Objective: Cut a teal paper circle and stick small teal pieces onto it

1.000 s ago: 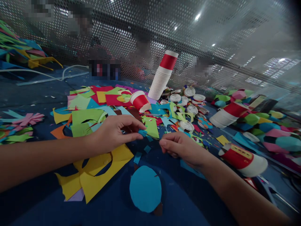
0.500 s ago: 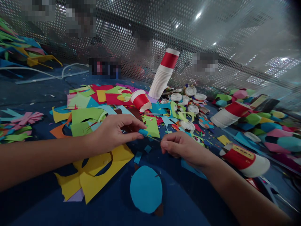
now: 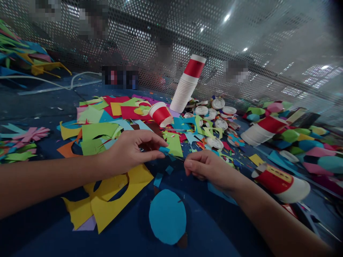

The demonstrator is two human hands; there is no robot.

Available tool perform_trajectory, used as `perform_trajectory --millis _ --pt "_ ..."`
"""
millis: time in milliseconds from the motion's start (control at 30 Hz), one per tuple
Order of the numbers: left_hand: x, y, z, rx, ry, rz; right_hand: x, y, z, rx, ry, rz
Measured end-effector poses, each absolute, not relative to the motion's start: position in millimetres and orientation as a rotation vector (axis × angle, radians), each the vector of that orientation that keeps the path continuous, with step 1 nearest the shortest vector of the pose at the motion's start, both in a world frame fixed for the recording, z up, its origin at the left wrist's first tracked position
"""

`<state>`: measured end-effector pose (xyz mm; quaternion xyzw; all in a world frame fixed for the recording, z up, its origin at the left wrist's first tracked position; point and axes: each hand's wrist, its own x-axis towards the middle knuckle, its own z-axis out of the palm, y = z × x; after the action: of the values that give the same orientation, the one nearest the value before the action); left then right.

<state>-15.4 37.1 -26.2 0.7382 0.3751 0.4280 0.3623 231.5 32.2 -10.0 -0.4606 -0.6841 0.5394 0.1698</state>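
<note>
My left hand (image 3: pixel 135 145) pinches a small blue piece of paper (image 3: pixel 164 150) between thumb and fingers. From that paper a thin dark, stick-like thing runs towards my right hand (image 3: pixel 205 166), whose thumb and fingers are closed round its other end. What it is exactly is too small to tell, and the right fingers hide most of it. Below both hands lies a blue paper disc (image 3: pixel 167 217) with brown paper bits showing at its edge. Small blue paper squares (image 3: pixel 158 179) lie just above the disc.
Yellow paper offcuts (image 3: pixel 134 207) lie under my left forearm. Behind my hands are coloured scraps, a red-and-white paper cup (image 3: pixel 161 115) and a tall, leaning stack of cups (image 3: pixel 184 89). More cups (image 3: pixel 282 184) lie on the right. A perforated metal screen (image 3: pixel 150 46) closes off the back.
Both hands keep almost the same place and grip. The blue paper in my left fingers has turned slightly, and the whole view has shifted a little.
</note>
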Motion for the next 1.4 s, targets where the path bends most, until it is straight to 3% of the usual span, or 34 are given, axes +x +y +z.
perform_trajectory --millis 233,467,733,1000,1167,1400 --pt "-17.3 39.8 -30.3 1.971 0.988 1.111 233.0 34.0 -11.8 -1.273 -1.624 1.732" --pt "-19.6 42.7 -22.3 2.107 1.062 1.031 232.3 34.2 -5.9 -1.236 -1.447 1.704" --pt "10.8 72.4 -4.6 2.441 1.083 0.346 235.4 41.5 -8.6 -1.263 -1.344 1.512" --pt "39.9 85.8 7.1 2.492 1.013 -0.022 234.1 41.7 -9.1 -1.255 -1.349 1.469" --pt "35.2 79.3 16.4 2.457 1.047 0.012 235.6 41.6 -9.2 -1.235 -1.337 1.462" --pt "5.9 72.5 11.6 2.344 1.042 0.399 233.8 40.6 -7.8 -1.263 -1.327 1.443"
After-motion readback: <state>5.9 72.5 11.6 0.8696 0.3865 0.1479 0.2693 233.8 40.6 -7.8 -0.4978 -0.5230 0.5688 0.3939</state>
